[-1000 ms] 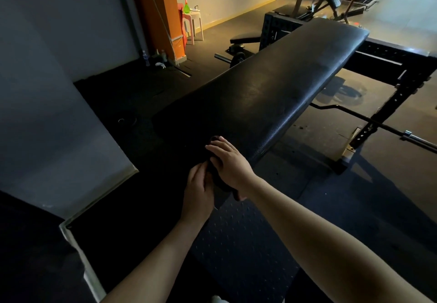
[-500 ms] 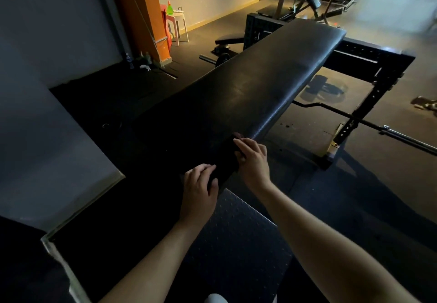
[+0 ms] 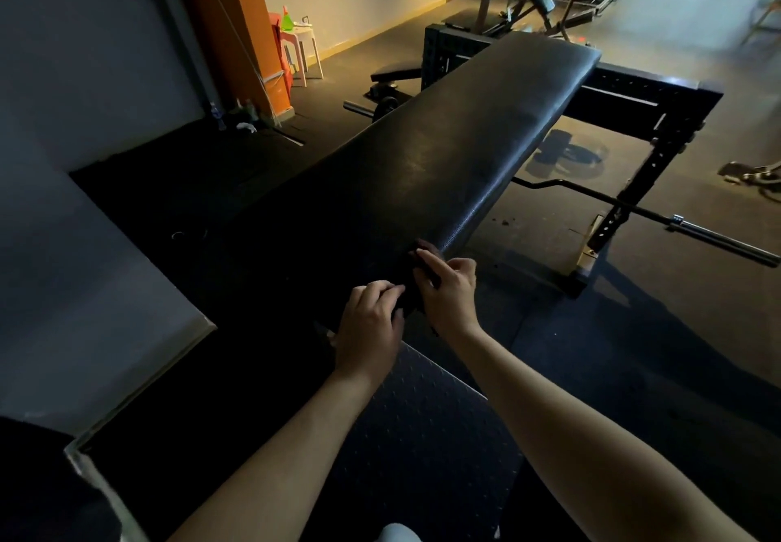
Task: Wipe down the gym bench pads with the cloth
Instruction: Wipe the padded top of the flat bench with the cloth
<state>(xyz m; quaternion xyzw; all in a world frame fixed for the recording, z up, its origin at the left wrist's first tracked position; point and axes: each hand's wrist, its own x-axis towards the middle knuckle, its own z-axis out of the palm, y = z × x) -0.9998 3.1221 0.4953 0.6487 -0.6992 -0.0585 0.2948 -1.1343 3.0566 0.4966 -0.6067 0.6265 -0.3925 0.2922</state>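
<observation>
Head view: gripped dark cloth (image 3: 410, 294) w/ both hands at near end of bench pad (image 3: 465, 148). Curled L hand (image 3: 372, 321) fingers (image 3: 380, 288) onto cloth; pinched it w/ R hand (image 3: 450, 294) fingers (image 3: 424, 262) by pad's R edge. Stretched lengthwise from hands toward far upper R, far end pointing away.

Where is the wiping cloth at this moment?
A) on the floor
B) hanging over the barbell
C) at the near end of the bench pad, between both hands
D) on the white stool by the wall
C: the dark cloth sits at the near end of the bench pad, held by the left hand and right hand.
</observation>
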